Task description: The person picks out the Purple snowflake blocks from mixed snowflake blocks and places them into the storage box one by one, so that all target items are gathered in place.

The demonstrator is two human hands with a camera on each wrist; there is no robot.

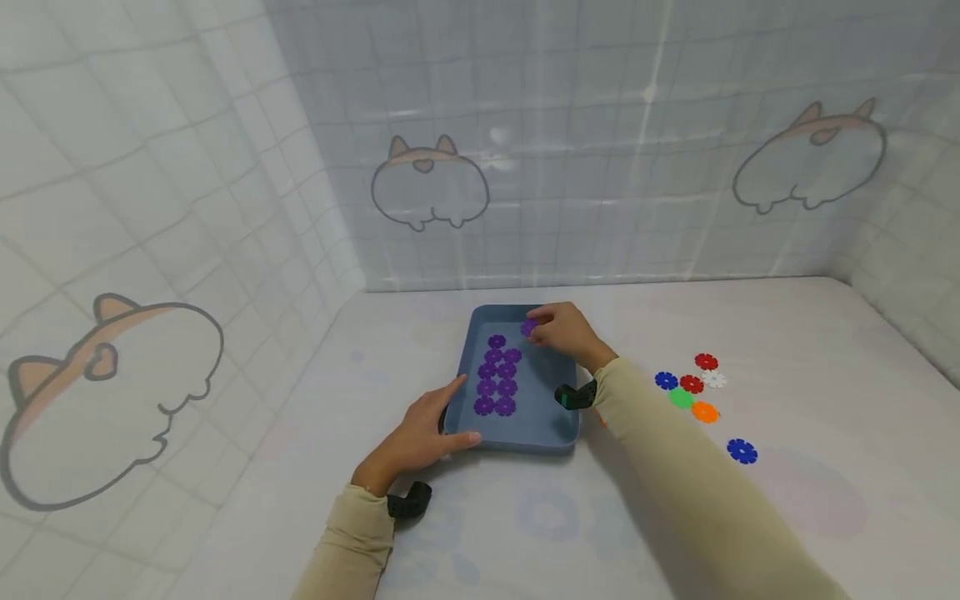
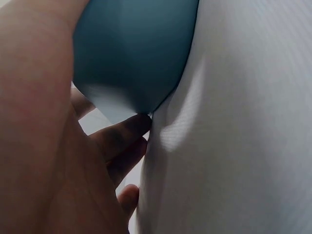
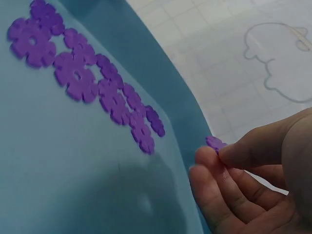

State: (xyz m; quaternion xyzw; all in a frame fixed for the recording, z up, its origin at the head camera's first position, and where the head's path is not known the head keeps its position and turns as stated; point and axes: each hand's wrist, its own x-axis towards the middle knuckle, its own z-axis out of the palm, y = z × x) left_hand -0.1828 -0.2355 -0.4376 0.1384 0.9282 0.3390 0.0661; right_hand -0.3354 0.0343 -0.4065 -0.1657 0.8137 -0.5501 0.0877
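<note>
A blue-grey tray [image 1: 543, 417] lies on the table with several purple snowflake discs [image 1: 506, 406] in two columns along its left side. My right hand [image 1: 562, 330] pinches one purple snowflake disc [image 3: 214, 143] between thumb and fingertips, over the far part of the tray. In the right wrist view this disc shows just past the fingertips, mostly covered by them. My left hand [image 1: 420, 432] rests at the tray's near left corner, thumb over the near rim and fingers along the left side. From below, the left wrist view shows its fingertips [image 2: 141, 122] at the tray's underside.
To the right of the tray lie loose discs: a green disc [image 1: 681, 398], an orange disc [image 1: 705, 412], a white disc [image 1: 714, 379], red discs [image 1: 706, 361] and blue discs [image 1: 742, 451]. Another orange piece peeks out by the right wrist. A tiled-pattern sheet [image 1: 525, 242] stands behind the table.
</note>
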